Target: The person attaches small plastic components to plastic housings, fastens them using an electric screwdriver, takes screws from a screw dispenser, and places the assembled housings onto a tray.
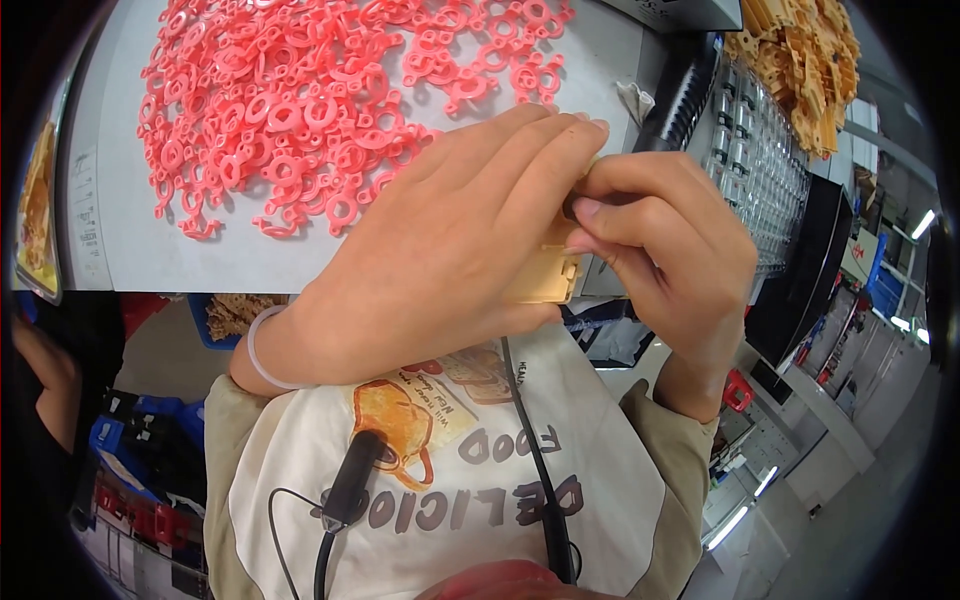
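My left hand [430,230] is wrapped over a pale yellow plastic part [543,278] in front of my chest, close to the table's near edge. Only the part's lower end, with small notches and tabs, shows below the fingers. My right hand [680,235] is closed at the part's right side, with thumb and forefinger pinched together against it. Something small and dark appears between those fingertips, too hidden to name. Beyond the left hand, a large heap of pink plastic ring-shaped pieces with small tabs [270,115] is spread over the light grey table [120,190].
To the right stand a black ribbed cylinder [685,95] and a clear tray [745,160] of small parts in rows. Yellow-orange plastic parts [800,60] are piled at the far right. A blue bin [210,325] sits below the table; another person's arm [48,375] is at left.
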Available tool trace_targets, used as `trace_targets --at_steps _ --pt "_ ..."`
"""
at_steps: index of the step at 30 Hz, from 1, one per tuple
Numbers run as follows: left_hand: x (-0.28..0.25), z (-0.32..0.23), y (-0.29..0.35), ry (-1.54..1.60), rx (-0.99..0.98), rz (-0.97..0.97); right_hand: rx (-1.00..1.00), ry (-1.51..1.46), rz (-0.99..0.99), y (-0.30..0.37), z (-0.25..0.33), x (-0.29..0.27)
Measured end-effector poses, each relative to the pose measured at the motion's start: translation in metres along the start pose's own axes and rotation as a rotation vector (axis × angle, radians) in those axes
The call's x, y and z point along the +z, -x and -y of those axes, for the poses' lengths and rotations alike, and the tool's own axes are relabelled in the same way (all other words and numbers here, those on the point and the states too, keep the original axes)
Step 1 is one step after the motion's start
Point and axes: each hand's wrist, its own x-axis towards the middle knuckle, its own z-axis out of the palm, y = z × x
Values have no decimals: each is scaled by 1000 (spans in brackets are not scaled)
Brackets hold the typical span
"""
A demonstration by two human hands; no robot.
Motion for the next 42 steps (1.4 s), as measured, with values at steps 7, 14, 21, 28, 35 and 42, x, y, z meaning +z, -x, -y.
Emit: trace_targets --at_steps 7,14,21,28,35,42 --pt "-2 1 1 26 4 10 90 -13 73 -14 -1 -19" --pt "-5 2 1 -31 38 41 -126 400 188 -99 -34 1" --pt "0 3 3 -22 35 24 -159 630 231 -109 -34 17" --pt "-1 1 1 53 27 25 323 57 -189 -32 8 -23" --pt "0 4 3 33 -10 0 61 197 -174 14 11 19" --pt "1 1 3 20 -40 24 99 71 -281 25 7 26"
